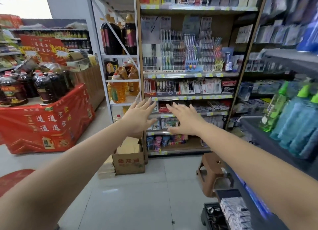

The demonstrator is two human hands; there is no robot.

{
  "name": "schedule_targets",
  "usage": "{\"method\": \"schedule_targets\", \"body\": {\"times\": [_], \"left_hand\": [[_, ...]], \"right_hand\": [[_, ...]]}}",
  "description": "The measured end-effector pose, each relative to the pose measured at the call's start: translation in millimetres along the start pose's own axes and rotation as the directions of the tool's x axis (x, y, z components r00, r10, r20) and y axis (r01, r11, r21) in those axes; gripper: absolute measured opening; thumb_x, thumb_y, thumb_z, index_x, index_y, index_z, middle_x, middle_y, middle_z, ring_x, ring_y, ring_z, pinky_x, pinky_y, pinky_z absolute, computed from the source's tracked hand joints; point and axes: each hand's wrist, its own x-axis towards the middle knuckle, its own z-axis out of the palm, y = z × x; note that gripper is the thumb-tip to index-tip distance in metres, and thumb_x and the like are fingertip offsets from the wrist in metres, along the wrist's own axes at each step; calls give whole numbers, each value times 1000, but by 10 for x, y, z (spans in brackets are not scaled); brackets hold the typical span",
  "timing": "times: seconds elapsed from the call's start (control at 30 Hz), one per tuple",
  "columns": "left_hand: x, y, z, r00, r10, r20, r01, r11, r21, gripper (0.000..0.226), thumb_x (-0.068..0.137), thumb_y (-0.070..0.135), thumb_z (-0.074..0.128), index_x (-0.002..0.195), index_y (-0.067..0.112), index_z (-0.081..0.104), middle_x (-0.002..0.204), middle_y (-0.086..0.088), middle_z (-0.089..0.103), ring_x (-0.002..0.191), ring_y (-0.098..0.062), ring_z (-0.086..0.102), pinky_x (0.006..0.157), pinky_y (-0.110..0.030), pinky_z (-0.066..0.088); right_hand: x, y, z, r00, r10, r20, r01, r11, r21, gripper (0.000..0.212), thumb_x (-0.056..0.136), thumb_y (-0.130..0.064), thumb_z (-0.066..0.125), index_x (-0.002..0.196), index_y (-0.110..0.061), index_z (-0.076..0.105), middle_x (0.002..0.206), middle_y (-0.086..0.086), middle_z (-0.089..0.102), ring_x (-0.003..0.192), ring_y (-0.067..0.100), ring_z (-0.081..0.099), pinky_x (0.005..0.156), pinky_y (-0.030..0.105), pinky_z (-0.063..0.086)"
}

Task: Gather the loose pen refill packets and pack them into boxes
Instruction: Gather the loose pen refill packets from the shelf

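We hold our left hand and right hand mid-frame, fingers spread, empty, before the stationery shelf.

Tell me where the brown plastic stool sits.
The brown plastic stool stands on the floor at lower right, below the stationery shelf, right of the cardboard box.

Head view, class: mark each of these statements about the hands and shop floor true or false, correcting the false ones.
1. Both hands, left and right, are open and hold nothing. True.
2. A cardboard box stands on the floor. True.
3. The stool is blue. False: it is brown.
4. The left hand grips a bottle. False: it holds nothing.
5. The cloth over the display is red. True.
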Motion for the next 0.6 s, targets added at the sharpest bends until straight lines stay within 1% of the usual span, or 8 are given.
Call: {"method": "schedule_targets", "body": {"times": [0.17, 0.27, 0.37, 0.47, 0.6], "left_hand": [[771, -59, 472, 999, 17, 33, -16, 1000, -2, 71, 95, 57, 24, 151, 23, -3, 159, -4, -6, 146, -23, -3, 119, -46, 3], [1251, -66, 687, 999, 15, 51, -15, 1000, 1, 71, 95, 58, 23, 151, 23, -4, 159, -4, -6, 146, -24, -3, 119, -45, 1], [1718, -95, 883, 999, 15, 52, -15, 1000, -15, 72, 95, 58, 24, 151, 23, -3, 159, -4, -4, 146, -24, -2, 118, -46, 4], [2131, -136, 1098, 998, 24, 63, -22, 999, -36, 72, 95, 58, 25, 151, 23, -3, 159, -3, -4, 146, -23, -2, 118, -45, 4], [2702, -235, 1371, 996, 51, 78, -46, 997, -60, 72, 95, 57, 25, 151, 21, -4, 159, -4, -5, 146, -23, -3, 117, -43, 2]], "right_hand": [[643, 564, 370, 1000, -7, 27, 7, 1000, -18, 98, 75, -78, 41, 149, -31, -4, 159, 0, 3, 145, 23, 8, 115, 53, 7], [1001, 914, 513, 998, 1, 57, -1, 1000, 0, 97, 77, -75, 43, 149, -31, -5, 159, 0, 0, 145, 23, 6, 116, 53, 4], [1309, 1247, 652, 998, 15, 58, -17, 999, 35, 96, 78, -71, 48, 149, -32, -3, 159, 0, 1, 145, 22, 4, 116, 53, 3], [1574, 1560, 835, 996, 28, 82, -31, 999, 40, 96, 78, -72, 47, 149, -32, -3, 159, 0, 2, 145, 21, 4, 117, 51, 2], [1942, 1937, 1021, 990, 57, 125, -62, 998, 31, 96, 78, -72, 46, 149, -30, -2, 159, -1, 2, 145, 20, 4, 116, 52, 3]]}}
